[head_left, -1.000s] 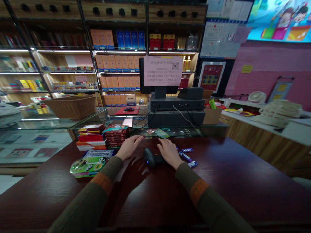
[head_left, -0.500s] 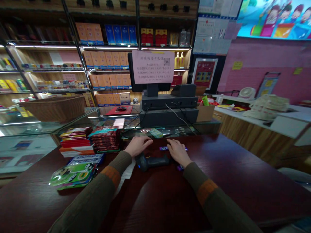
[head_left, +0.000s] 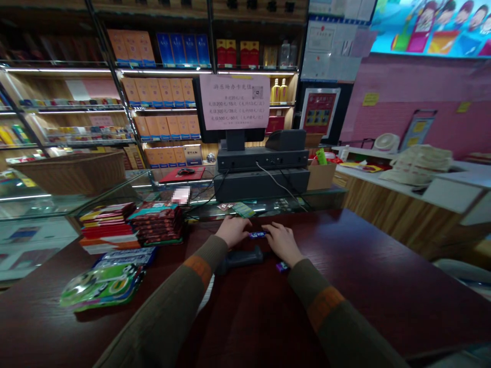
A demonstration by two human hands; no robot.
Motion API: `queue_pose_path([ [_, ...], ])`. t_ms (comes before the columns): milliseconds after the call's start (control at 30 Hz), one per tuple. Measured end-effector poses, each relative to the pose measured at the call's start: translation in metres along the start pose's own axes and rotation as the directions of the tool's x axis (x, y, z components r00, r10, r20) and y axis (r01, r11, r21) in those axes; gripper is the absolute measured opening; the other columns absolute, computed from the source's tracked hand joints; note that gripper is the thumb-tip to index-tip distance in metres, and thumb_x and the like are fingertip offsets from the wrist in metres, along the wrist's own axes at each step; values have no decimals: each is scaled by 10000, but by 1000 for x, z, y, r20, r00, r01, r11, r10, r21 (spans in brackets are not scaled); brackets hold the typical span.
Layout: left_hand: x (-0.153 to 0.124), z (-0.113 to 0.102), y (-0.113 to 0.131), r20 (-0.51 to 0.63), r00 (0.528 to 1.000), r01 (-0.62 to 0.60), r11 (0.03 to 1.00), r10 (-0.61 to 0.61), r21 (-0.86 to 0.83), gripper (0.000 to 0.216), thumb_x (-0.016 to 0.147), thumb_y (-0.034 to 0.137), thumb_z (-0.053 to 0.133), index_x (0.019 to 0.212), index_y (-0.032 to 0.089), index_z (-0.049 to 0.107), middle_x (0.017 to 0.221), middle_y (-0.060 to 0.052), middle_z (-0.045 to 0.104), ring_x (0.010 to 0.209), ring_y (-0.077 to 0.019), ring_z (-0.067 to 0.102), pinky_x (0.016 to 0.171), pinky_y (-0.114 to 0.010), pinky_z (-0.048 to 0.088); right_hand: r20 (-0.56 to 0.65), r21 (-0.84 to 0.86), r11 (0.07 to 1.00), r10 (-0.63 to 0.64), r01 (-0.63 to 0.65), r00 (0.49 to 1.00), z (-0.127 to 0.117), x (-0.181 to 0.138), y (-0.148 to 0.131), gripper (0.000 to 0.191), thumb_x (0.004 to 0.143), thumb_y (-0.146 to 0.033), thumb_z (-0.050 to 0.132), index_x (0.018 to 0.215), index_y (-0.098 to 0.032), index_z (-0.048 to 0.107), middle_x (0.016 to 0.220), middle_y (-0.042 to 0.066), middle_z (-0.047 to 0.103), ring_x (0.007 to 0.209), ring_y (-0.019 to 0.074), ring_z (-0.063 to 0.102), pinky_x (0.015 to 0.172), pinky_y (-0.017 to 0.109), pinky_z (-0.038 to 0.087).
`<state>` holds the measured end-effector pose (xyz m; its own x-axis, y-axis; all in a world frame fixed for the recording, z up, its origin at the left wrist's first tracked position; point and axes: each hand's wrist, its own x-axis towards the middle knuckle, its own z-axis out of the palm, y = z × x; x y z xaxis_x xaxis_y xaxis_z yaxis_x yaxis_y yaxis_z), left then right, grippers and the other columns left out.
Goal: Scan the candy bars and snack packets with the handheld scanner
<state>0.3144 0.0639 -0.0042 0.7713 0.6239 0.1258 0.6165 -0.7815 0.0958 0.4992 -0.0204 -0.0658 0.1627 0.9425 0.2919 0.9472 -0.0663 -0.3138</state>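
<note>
My left hand (head_left: pixel 235 232) reaches over the dark wooden counter, fingers stretched forward and thumb side at the left end of a small purple packet (head_left: pixel 257 235). My right hand (head_left: pixel 284 244) rests low at the packet's other end, fingers spread; that end is hidden under it. No firm grip shows in either hand. Just below my left hand lies a dark handheld barcode scanner (head_left: pixel 242 258), its left end partly covered by my sleeve. A second purple packet (head_left: pixel 282 266) lies beside my right wrist, partly hidden.
Stacked red packets (head_left: pixel 109 225) and dark red packages (head_left: pixel 158 223) stand at the left, behind a green panda-patterned package (head_left: pixel 105 287). A cash register (head_left: pixel 264 161) with a paper sign (head_left: pixel 235 102) stands beyond the counter (head_left: pixel 368 286). A woven basket (head_left: pixel 76 171) is far left.
My left hand has moved right and in to the purple packet's left end, past the scanner. My right hand stays near the packet. The view has shifted slightly.
</note>
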Motion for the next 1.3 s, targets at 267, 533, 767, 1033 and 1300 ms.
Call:
queue_pose_path([
  [267,11,21,8,47,999,-20,999,19,32,312,832,274,683,1141,235,670,1144,-88,742,1118,-289,671,1005,-420,415,-8,-8,1000,-28,28,1000,0,0,1,366,951,-188,504,1276,-264,655,1303,93,671,1356,229,479,1049,408,313],
  [533,11,23,9,28,1000,4,1000,-3,-13,350,833,196,649,1179,247,641,1093,-65,758,1076,-248,689,1004,-380,435,-9,23,1000,-20,20,1000,1,0,1,359,940,-183,527,1261,-272,662,1293,80,679,1339,214,493,1057,398,307],
  [767,3,10,-3,-17,999,26,983,-30,-181,283,835,159,625,1109,225,656,1037,-40,763,972,-195,706,859,-286,504,-48,85,996,-33,37,998,-1,-2,-3,339,925,-191,561,1221,-297,688,1249,54,703,1300,208,522,1076,397,291],
  [1033,-13,-2,-23,-75,995,36,937,-66,-348,151,805,121,623,933,189,663,952,-45,754,902,-177,702,822,-270,533,-129,243,965,-67,97,989,-6,-3,-24,285,938,-247,545,1164,-278,716,1196,47,730,1156,212,612,1055,405,352],
  [1300,-40,-26,-34,-138,987,11,896,-81,-445,150,833,162,577,929,194,687,940,-31,748,916,-184,688,873,-295,522,-192,528,838,-40,137,981,-11,0,-49,259,913,-305,554,1093,-250,732,1143,23,756,1080,200,674,1006,331,461],
])
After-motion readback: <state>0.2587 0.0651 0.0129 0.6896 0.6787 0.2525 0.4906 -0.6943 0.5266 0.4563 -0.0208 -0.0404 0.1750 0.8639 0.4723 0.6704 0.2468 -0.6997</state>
